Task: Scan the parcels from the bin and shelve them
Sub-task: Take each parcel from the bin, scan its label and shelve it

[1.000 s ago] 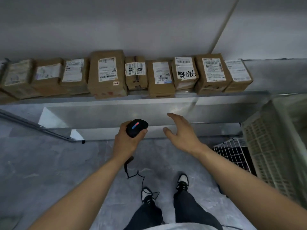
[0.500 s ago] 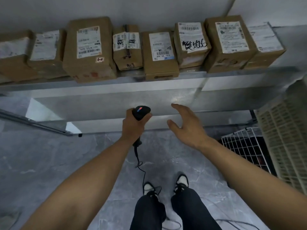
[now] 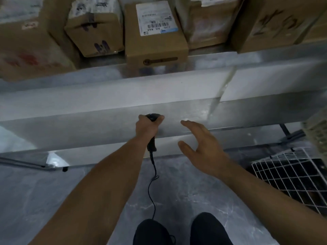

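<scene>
Between parcels: left hand [image 3: 146, 127] grips scanner [image 3: 153, 117], right hand [image 3: 201, 144] empty with fingers spread, boxes [image 3: 155, 32] already on shelf [image 3: 177, 85]; next likely reach right to bin [image 3: 316, 131] for another parcel

The white shipping label [image 3: 156, 17] on the middle brown cardboard parcel [image 3: 155, 35] carries a barcode and, upside down, what looks like "A60"; everything else is too blurred.

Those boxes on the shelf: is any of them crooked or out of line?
Yes. The small taped box sits turned at an angle, one corner pointing forward, while the labelled box beside it faces squarely out. Nothing looks spilled or crushed.
</scene>
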